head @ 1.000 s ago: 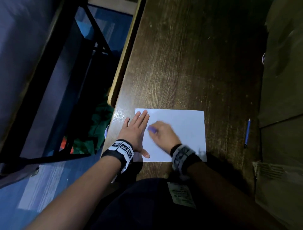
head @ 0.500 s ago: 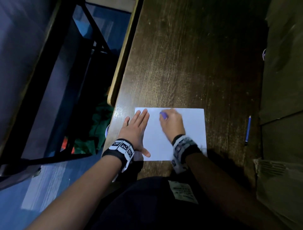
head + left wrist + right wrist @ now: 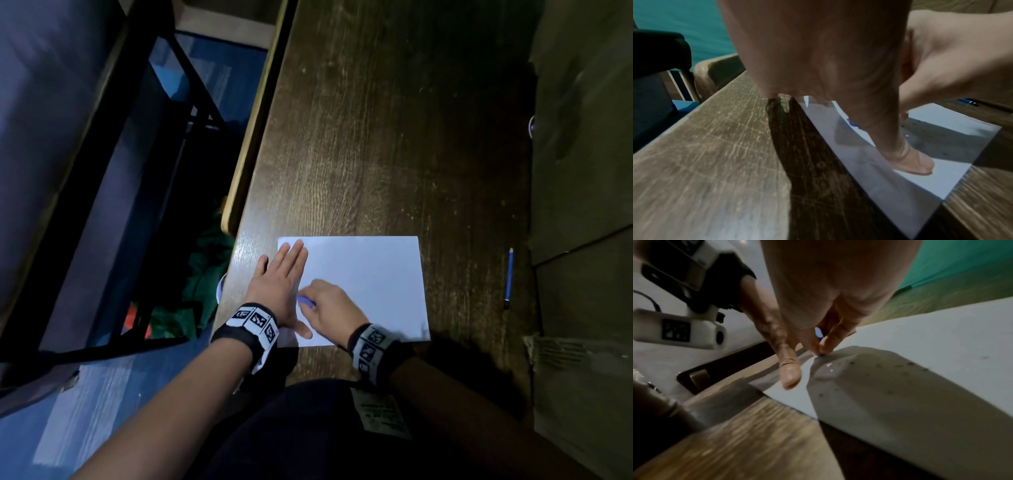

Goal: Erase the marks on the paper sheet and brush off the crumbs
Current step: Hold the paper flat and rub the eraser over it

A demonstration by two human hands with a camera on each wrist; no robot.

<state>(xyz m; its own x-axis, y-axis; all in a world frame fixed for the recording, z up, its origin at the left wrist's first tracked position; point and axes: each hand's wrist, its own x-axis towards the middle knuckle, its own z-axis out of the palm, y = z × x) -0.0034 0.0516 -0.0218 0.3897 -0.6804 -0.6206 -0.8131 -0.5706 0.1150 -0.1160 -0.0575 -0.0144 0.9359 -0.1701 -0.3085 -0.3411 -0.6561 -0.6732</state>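
A white paper sheet (image 3: 363, 284) lies at the near edge of a wooden desk (image 3: 376, 137). The left hand (image 3: 279, 286) presses flat on it, likely stopping it sliding. The right hand (image 3: 334, 305) pinches a blue eraser (image 3: 306, 301) against the paper; dark crumbs (image 3: 879, 368) dot the sheet.

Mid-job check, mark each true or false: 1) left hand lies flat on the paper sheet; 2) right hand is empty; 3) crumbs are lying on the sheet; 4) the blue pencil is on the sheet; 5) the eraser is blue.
1) True: the left hand lies flat, fingers straight, on the paper sheet.
2) False: the right hand pinches the eraser.
3) True: dark crumbs speckle the sheet.
4) False: the blue pencil lies on the wooden desk, apart from the sheet on its right.
5) True.
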